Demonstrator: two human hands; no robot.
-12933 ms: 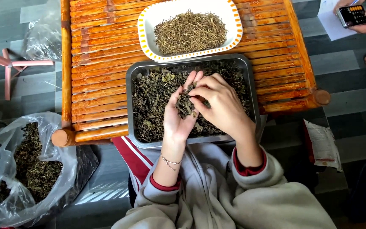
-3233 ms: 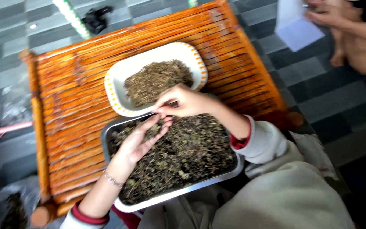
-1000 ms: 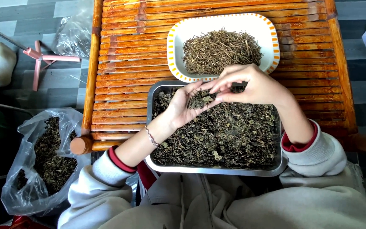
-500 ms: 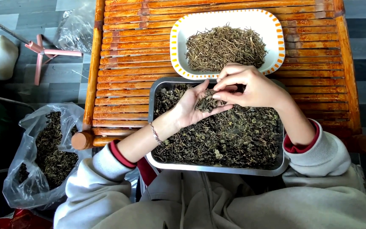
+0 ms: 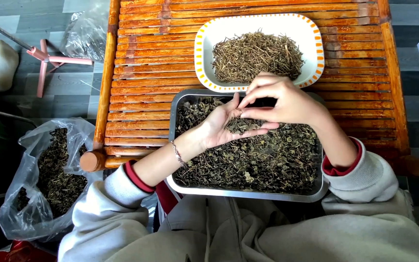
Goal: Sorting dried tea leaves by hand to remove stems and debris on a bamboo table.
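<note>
Since a moment ago the right hand has lifted slightly; its fingertips pinch into the dried leaves cupped in the open left hand; better to pick slowly, over the metal tray.

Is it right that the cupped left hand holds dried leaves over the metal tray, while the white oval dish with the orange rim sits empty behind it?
Not quite: in the head view the white oval dish with the orange rim holds a pile of dried stems. The rest stands.
</note>
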